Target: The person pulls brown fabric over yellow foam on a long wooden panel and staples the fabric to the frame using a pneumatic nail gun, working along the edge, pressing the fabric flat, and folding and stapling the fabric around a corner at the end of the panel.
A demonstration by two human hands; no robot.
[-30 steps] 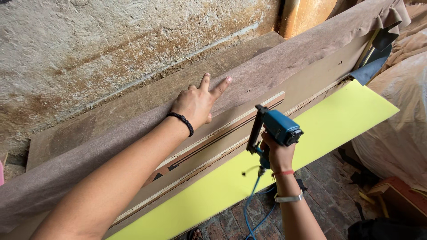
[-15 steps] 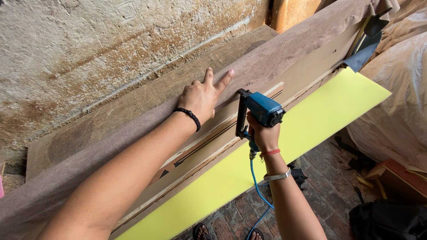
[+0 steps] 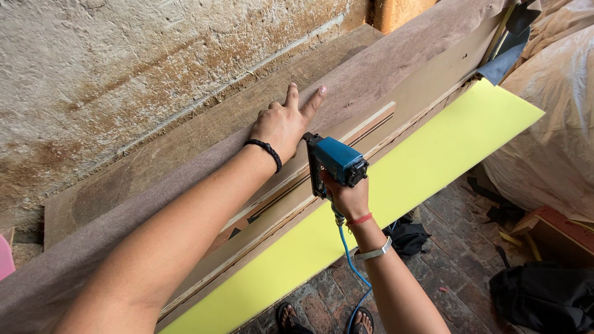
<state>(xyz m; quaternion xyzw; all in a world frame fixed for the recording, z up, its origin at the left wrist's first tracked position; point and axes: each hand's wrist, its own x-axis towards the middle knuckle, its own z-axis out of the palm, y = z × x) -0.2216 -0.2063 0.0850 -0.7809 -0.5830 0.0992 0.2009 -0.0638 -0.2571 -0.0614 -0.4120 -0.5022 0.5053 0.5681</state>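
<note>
The left hand (image 3: 283,127) lies released, fingers spread flat on the brown fabric (image 3: 396,68) over the wooden frame (image 3: 346,139), while the right hand (image 3: 348,198) grasps the blue staple gun (image 3: 334,162), its nose against the frame just beside the left wrist.
</note>
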